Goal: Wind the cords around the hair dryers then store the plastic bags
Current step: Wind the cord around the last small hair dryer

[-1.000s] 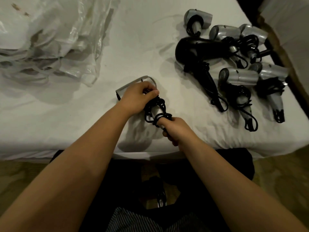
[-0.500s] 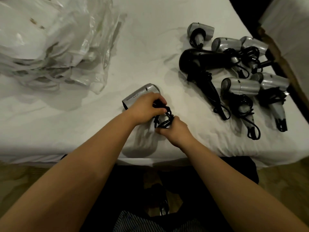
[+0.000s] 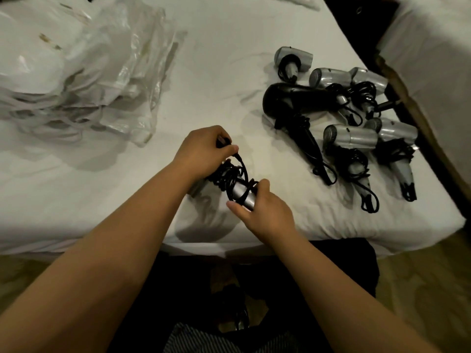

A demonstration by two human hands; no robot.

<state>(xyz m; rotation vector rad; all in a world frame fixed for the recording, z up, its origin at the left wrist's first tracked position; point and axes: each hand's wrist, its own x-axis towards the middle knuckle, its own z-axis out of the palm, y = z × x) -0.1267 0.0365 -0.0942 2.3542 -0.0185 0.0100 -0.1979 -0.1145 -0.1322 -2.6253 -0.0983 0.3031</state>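
White bed [image 3: 229, 42]: plastic bags [image 3: 84, 80] left, wound dryers [image 3: 344, 118] right, both hands [image 3: 204, 151] around corded dryer [image 3: 242, 193].

Silver handle [image 3: 243, 196] of held dryer, wrapped in black cord [image 3: 233, 174]. White sheet [image 3: 216, 72] seen on bed. Plastic bags [image 3: 84, 72] translucent white, brownish flecks noted. One black dryer [image 3: 290, 101] among silver-grey dryers [image 3: 350, 137], all cords black. Striped dark/light fabric [image 3: 204, 340] seen at bottom edge. Floor [image 3: 420, 276] olive-tan.

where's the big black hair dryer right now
In the head view, the big black hair dryer lies right of centre on the white bed sheet, among the small silver hair dryers.
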